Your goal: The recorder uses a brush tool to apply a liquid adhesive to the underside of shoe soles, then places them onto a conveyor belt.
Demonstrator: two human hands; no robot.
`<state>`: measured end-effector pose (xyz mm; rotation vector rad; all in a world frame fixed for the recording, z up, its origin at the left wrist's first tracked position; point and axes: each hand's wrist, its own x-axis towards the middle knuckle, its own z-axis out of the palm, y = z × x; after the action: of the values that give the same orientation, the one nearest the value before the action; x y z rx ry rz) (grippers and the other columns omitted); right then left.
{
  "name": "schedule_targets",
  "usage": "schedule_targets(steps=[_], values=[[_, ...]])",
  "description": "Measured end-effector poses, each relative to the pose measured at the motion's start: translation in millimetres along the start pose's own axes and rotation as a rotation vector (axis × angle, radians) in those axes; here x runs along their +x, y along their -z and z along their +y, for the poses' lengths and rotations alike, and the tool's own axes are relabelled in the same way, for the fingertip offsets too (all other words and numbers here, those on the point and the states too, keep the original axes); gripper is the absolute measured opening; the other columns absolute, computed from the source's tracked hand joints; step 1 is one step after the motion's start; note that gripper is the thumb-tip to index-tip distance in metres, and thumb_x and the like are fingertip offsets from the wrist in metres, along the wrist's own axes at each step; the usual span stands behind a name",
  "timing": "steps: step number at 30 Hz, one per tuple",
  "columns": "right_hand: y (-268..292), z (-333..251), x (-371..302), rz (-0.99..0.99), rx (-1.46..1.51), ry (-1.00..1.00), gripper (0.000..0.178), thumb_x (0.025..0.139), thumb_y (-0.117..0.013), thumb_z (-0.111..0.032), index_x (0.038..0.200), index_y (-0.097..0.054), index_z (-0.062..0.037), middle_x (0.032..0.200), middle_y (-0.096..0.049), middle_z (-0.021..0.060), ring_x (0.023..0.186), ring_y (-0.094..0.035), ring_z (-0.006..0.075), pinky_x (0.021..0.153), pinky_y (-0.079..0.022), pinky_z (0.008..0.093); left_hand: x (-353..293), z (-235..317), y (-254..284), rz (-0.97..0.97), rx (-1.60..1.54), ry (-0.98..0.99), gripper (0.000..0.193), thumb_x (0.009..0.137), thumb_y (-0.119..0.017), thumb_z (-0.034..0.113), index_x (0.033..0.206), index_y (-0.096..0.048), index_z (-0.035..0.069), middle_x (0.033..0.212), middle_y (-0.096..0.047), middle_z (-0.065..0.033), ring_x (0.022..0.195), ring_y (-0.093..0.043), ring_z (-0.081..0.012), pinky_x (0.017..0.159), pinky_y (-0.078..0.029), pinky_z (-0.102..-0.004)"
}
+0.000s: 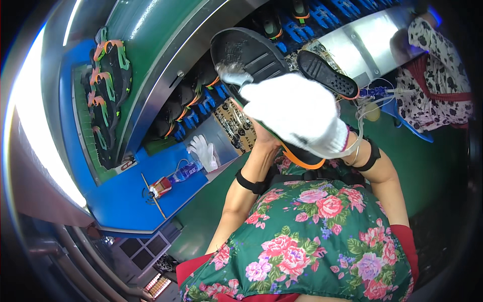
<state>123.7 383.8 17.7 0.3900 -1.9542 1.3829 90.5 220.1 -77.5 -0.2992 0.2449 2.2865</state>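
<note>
A black shoe (249, 53) is held up in front of me with its sole showing; an orange edge appears at its heel end. My left hand (264, 135) is bare and grips the shoe from below, its fingers partly hidden. My right hand (297, 108), in a white knitted glove, is closed over the sole. From its fingertips a brush-like tool (236, 74) with a pale, silvery end touches the sole; the glove hides the rest of it. Just beyond the glove, another black shoe sole (328, 73) lies on the conveyor.
Black shoes (188, 93) with orange edges stand along the conveyor among blue racks. At left, a blue table (128, 204) bears a white glove (203, 151), a plastic bottle (186, 172) and a small red container (161, 187). More shoes (108, 80) hang beyond. A person in spotted clothing (437, 75) is at right.
</note>
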Motion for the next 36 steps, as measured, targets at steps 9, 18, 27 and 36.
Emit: schedule_targets(steps=[9, 18, 27, 36], values=[[6.2, 5.6, -6.7, 0.010, 0.061, -0.009, 0.033, 0.091, -0.068, -0.008, 0.124, -0.072, -0.0053, 0.122, -0.073, 0.0118, 0.105, -0.070, 0.0300, 0.091, -0.056, 0.0393, 2.2, 6.2, 0.0, 0.038, 0.076, 0.051, 0.114, 0.081, -0.027, 0.097, 0.149, -0.047, 0.008, 0.137, -0.061, -0.0150, 0.123, -0.062, -0.0329, 0.106, -0.050, -0.0497], [-3.3, 17.8, -24.0, -0.104, 0.310, -0.204, 0.026, 0.091, -0.070, -0.010, 0.116, -0.076, -0.0063, 0.119, -0.074, 0.0127, 0.107, -0.070, 0.0287, 0.088, -0.056, 0.0361, -2.7, 28.6, 9.9, 0.172, 0.345, 0.036, 0.114, 0.081, -0.028, 0.097, 0.149, -0.047, 0.008, 0.138, -0.061, -0.0150, 0.123, -0.062, -0.0332, 0.106, -0.050, -0.0497], [-1.6, 23.8, -26.5, -0.093, 0.059, -0.003, 0.031, 0.082, -0.075, -0.006, 0.112, -0.077, -0.0109, 0.110, -0.077, 0.0072, 0.096, -0.074, 0.0267, 0.083, -0.060, 0.0376, 0.4, 38.8, -5.5, 0.299, 0.457, -0.098, 0.122, 0.074, -0.031, 0.102, 0.141, -0.053, 0.002, 0.130, -0.064, -0.0196, 0.116, -0.064, -0.0358, 0.103, -0.051, -0.0493], [-1.1, 24.5, -36.6, -0.153, 0.273, -0.174, 0.030, 0.085, -0.077, -0.012, 0.116, -0.077, -0.0119, 0.113, -0.076, 0.0083, 0.096, -0.073, 0.0265, 0.086, -0.058, 0.0361, 18.5, 48.9, -22.4, -0.104, 0.386, 0.020, 0.123, 0.065, -0.038, 0.105, 0.118, -0.059, -0.003, 0.102, -0.066, -0.0202, 0.101, -0.065, -0.0322, 0.091, -0.055, -0.0466]])
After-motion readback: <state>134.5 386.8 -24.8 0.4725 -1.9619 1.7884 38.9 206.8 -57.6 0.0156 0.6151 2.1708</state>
